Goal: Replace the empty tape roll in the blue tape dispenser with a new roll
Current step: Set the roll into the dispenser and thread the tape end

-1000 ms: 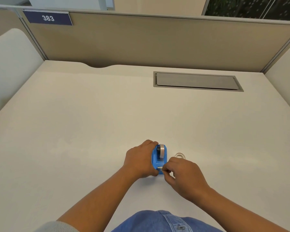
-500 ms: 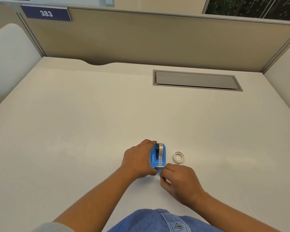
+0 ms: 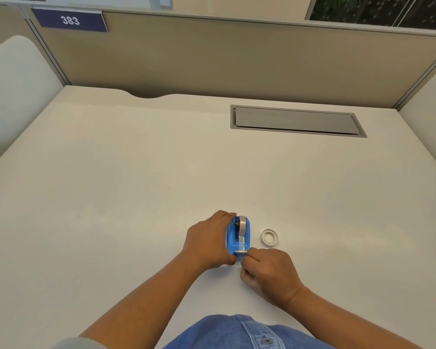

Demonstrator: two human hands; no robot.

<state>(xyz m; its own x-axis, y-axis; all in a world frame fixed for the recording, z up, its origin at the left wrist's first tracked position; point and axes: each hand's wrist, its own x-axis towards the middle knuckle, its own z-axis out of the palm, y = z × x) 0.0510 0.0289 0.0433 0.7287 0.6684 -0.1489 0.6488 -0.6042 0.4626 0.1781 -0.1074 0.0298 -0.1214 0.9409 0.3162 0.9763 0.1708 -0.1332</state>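
Observation:
The blue tape dispenser [image 3: 247, 241] stands on the white desk near its front edge, with a tape roll [image 3: 242, 224] seated in it. A clear strip runs from the roll down to the metal cutter at the dispenser's near end. My left hand [image 3: 207, 240] wraps around the dispenser's left side and holds it. My right hand [image 3: 267, 273] sits just below the cutter, its thumb and forefinger pinched on the free end of the tape. An empty white tape core [image 3: 269, 238] lies flat on the desk to the right of the dispenser.
A grey cable-hatch lid [image 3: 296, 121] is set into the desk [image 3: 111, 197] at the back right. Beige partition walls [image 3: 212, 59] close off the back, with a sign reading 383 at the top left. White side panels flank the desk.
My right hand has pulled back toward me from the dispenser's side to below the cutter, drawing the tape strip down. That uncovered the white core. My left hand stayed on the dispenser.

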